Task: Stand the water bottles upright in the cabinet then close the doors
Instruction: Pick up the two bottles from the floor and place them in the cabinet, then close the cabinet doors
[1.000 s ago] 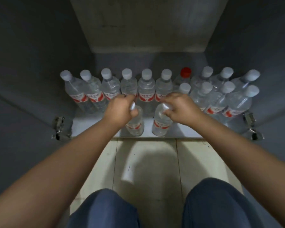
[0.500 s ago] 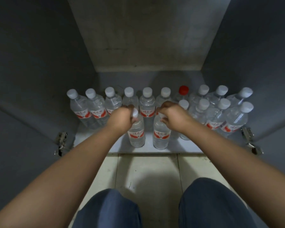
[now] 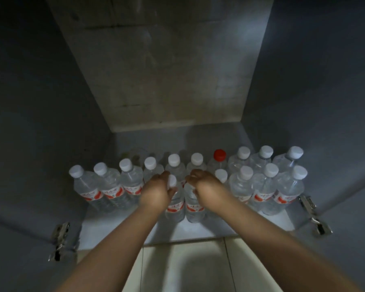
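Observation:
Several clear water bottles with white caps and red labels stand upright on the cabinet floor (image 3: 198, 230); one at the back has a red cap (image 3: 219, 154). My left hand (image 3: 156, 192) grips the neck of a front bottle (image 3: 175, 205), whose white cap shows beside my fingers. My right hand (image 3: 207, 188) grips the top of the neighbouring front bottle (image 3: 193, 207), hiding its cap. Both bottles stand upright in the middle, ahead of the back row.
Both cabinet doors hang open, the left door (image 3: 19, 239) and right door (image 3: 350, 218), with metal hinges (image 3: 59, 241) (image 3: 316, 216) at the lower corners. A concrete panel (image 3: 162, 66) fills the back. Pale tiled floor (image 3: 188, 268) lies below the cabinet edge.
Both hands have carried their bottles deeper into the cabinet, toward the back row. The view has tilted up, so the bottles sit lower in frame and my knees have dropped out of sight.

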